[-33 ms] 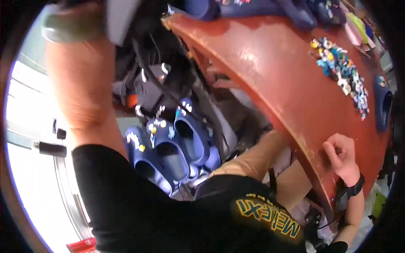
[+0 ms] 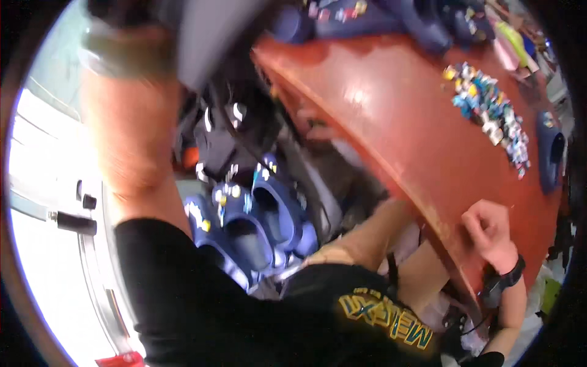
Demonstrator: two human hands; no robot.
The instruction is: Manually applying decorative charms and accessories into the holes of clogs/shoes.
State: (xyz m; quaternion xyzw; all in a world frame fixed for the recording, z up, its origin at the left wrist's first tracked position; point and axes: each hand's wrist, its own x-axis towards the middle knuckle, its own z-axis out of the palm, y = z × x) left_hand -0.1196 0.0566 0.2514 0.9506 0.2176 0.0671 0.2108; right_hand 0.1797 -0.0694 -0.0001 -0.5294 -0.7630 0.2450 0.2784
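I see the right hand (image 2: pixel 489 235) resting loosely curled on the red worktop (image 2: pixel 397 122), grasping nothing; the left hand is out of view. The blue foam clogs (image 2: pixel 257 226) below look light, soft and slightly slick; I judge the heel rim the best hold.

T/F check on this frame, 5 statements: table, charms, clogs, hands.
1. The table is reddish-brown. True.
2. A pile of small colourful charms lies on the table top. True.
3. The clogs under the table are yellow. False: they are blue, with small charms on them.
4. The right hand rests at the table's near edge, with a dark band on its wrist. True.
5. The left hand is spread flat on the table. False: the left arm rises to the upper left and its hand cannot be made out there, hidden in blur behind a grey thing.
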